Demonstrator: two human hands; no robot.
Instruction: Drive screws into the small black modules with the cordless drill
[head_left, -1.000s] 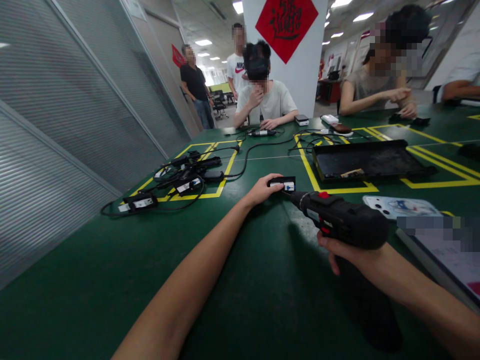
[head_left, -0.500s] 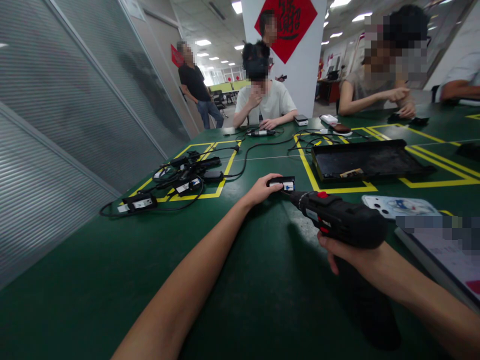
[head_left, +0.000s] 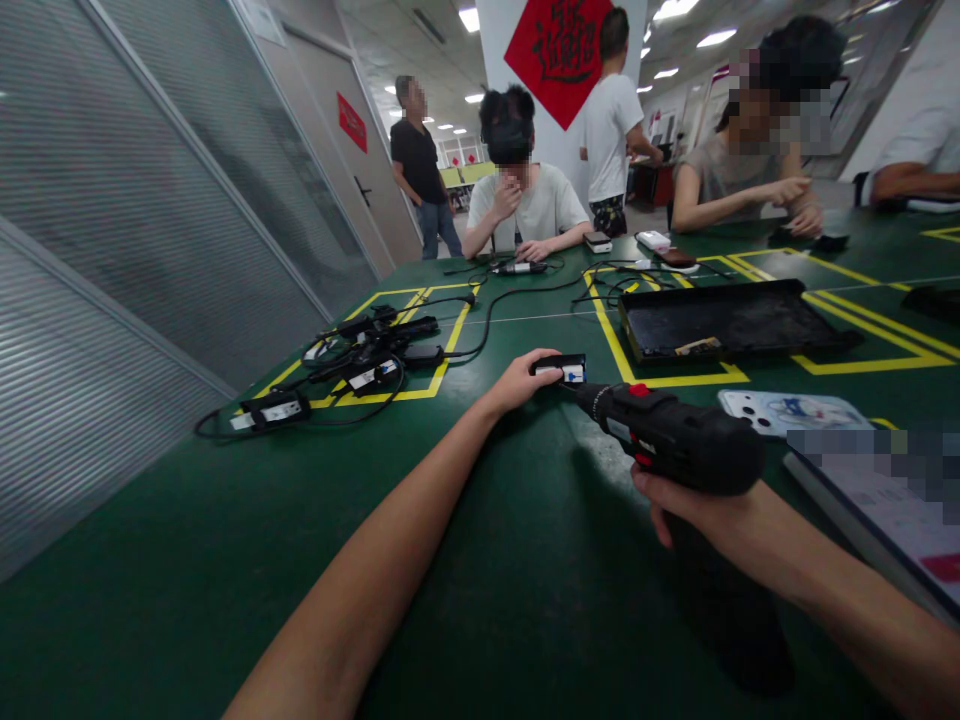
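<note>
My left hand reaches far forward and grips a small black box with a white and blue label on the green table. My right hand is closed round the grip of a black electric screwdriver with red buttons. The screwdriver's tip points at the near right side of the small box and seems to touch it. Most of my right fingers are hidden behind the tool body.
A black tray sits in a yellow-taped square beyond the tool. A white phone and a tablet lie at the right. A tangle of black adapters and cables lies at the left. Several people sit or stand across the table.
My hands, the box and the screwdriver stay nearly still. The view has shifted slightly. A standing person in a white shirt has walked from left to right behind the seated person.
</note>
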